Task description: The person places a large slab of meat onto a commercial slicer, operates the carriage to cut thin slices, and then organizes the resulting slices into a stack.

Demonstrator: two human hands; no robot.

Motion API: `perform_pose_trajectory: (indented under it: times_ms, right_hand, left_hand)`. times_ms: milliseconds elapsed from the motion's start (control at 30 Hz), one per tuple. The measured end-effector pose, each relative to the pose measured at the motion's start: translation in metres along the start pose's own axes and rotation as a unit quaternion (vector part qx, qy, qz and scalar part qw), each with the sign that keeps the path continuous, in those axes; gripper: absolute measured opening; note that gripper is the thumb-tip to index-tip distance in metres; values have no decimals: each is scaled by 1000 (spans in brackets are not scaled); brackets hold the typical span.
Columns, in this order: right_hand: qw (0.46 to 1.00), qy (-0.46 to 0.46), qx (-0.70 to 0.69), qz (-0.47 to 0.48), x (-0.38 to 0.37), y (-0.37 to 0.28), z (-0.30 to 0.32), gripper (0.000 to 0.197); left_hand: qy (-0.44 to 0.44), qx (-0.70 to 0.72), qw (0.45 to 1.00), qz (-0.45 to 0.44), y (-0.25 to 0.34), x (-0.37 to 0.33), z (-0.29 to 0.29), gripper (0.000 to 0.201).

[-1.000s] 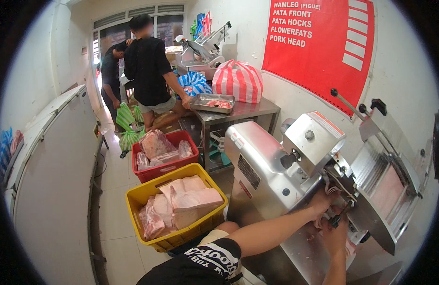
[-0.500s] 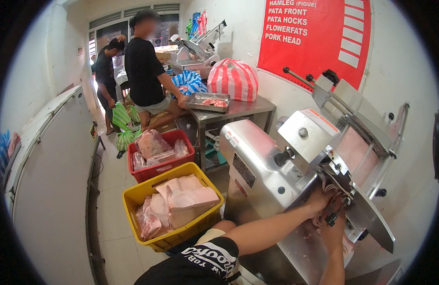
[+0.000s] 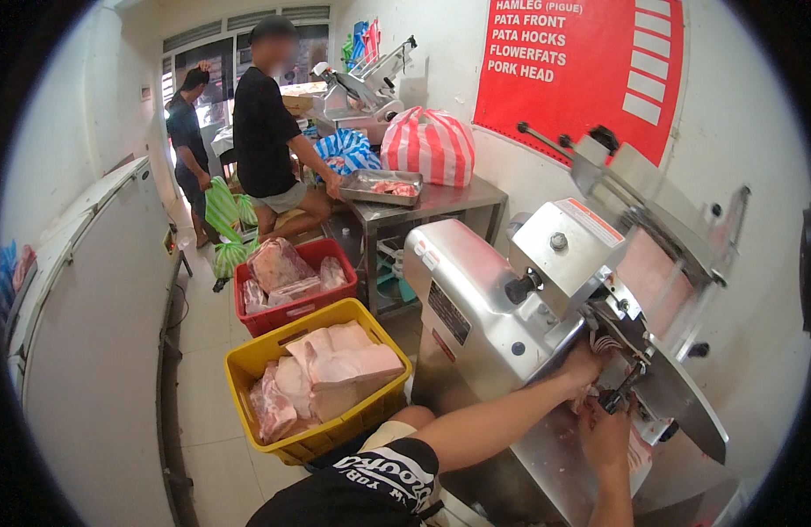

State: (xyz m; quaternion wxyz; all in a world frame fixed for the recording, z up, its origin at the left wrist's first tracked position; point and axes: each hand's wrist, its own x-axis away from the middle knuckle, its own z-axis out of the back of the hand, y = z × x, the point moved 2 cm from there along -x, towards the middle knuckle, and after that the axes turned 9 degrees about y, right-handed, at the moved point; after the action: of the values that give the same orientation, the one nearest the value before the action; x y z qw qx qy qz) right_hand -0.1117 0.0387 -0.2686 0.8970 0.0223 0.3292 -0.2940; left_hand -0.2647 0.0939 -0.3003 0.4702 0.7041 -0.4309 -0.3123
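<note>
Taking 12 o'clock as the top of the head view, we find the left hand [image 3: 583, 367] against the near side of the slicing machine [image 3: 475, 290], reaching toward 1 o'clock. The curled slices [image 3: 605, 342] lie in that direction, just beside its fingers. We judge this to be the governing relation, with the left hand the nearer of the 2. We cannot fix the long axis of the slices, as they curl and overlap.

The right hand [image 3: 605, 432] stands at about 5 o'clock from the left, its fingers raised by a black knob [image 3: 611, 401]. Striped meat [image 3: 638, 450] shows at 4 o'clock from that hand. A pale slab [image 3: 656, 272] sits on the carriage at 1 o'clock from both hands, beyond the cutting head.

We cannot certify either grip: the fingers of both hands appear bent, but whether they are pressed on meat or loose around it is not shown.

We note further limits. The knob and its metal arm cover part of the right fingers. The cutting edge is out of sight near the round metal plate [image 3: 691, 404], at 3 o'clock from the hands. The carriage is blurred, and the lower border cuts off the right forearm.
</note>
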Motion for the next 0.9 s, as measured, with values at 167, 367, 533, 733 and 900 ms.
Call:
perform_pose_trajectory:
  times_ms: [167,367,533,733,900]
  right_hand:
    - [999,-46,-15,15,-1,-3,1,34]
    - [987,71,-119,-82,-15,-13,15,62]
    - [985,56,-112,-117,-18,-3,13,72]
    - [987,27,-123,-103,-23,-3,7,66]
    - [997,73,-33,-3,-21,-3,-3,50]
  left_hand:
    - [29,32,998,-51,-1,0,0,48]
    - [59,51,990,-121,0,2,-3,47]
    - [25,17,996,-81,6,6,-4,51]
    - [36,6,996,-80,-2,0,-7,47]
    - [18,16,1000,11,-16,-10,-1,44]
